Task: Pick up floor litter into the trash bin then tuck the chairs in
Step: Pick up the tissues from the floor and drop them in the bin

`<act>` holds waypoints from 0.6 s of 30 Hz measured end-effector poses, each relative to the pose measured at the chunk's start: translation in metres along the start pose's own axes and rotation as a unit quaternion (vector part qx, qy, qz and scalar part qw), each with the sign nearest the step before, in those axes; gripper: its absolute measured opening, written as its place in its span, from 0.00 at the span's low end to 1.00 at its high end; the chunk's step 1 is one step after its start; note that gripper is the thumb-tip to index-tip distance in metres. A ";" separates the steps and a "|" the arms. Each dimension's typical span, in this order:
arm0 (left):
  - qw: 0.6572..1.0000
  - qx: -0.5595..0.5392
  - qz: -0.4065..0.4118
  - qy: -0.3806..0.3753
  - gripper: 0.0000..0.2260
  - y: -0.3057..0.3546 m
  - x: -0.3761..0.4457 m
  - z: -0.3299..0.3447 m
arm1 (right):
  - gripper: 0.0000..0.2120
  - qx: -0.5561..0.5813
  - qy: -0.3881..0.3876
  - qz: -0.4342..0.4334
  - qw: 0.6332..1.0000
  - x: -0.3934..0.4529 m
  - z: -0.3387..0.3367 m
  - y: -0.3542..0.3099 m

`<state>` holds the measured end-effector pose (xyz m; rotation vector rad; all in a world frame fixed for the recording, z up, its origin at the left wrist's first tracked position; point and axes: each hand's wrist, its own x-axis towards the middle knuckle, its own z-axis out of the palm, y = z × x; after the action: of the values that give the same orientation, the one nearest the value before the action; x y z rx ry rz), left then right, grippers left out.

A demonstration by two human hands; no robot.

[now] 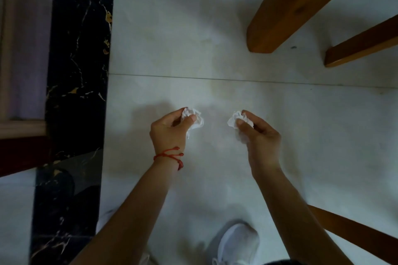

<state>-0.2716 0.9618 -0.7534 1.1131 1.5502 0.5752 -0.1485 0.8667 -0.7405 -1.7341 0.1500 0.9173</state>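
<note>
My left hand pinches paper ball, middle of frame. My right hand pinches other paper ball. Both off floor. Pick-up step. Bin not in view; must find it, drop both in.

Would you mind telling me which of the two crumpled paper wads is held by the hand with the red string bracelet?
The left wad, pinched in the left hand, whose wrist carries the red string bracelet; the right hand is bare-wristed.
</note>
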 end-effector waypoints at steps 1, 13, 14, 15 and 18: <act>1.000 0.000 -0.006 -0.001 0.11 0.007 -0.005 -0.004 | 0.11 0.005 -0.002 0.002 1.000 -0.007 0.001 -0.007; 0.997 -0.053 -0.050 -0.013 0.09 0.127 -0.072 -0.065 | 0.09 0.008 -0.017 0.018 1.000 -0.102 0.007 -0.117; 0.997 -0.056 -0.050 -0.014 0.09 0.138 -0.078 -0.070 | 0.09 0.010 -0.018 0.018 1.000 -0.111 0.008 -0.127; 0.997 -0.059 -0.047 -0.014 0.08 0.149 -0.084 -0.077 | 0.10 0.013 -0.019 0.021 1.000 -0.120 0.008 -0.137; 0.997 -0.066 -0.042 -0.018 0.08 0.183 -0.102 -0.094 | 0.11 0.006 -0.017 0.023 1.000 -0.150 0.012 -0.168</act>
<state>-0.2994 0.9719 -0.5260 0.9489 1.4988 0.5881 -0.1697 0.8901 -0.5170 -1.7089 0.1721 0.9774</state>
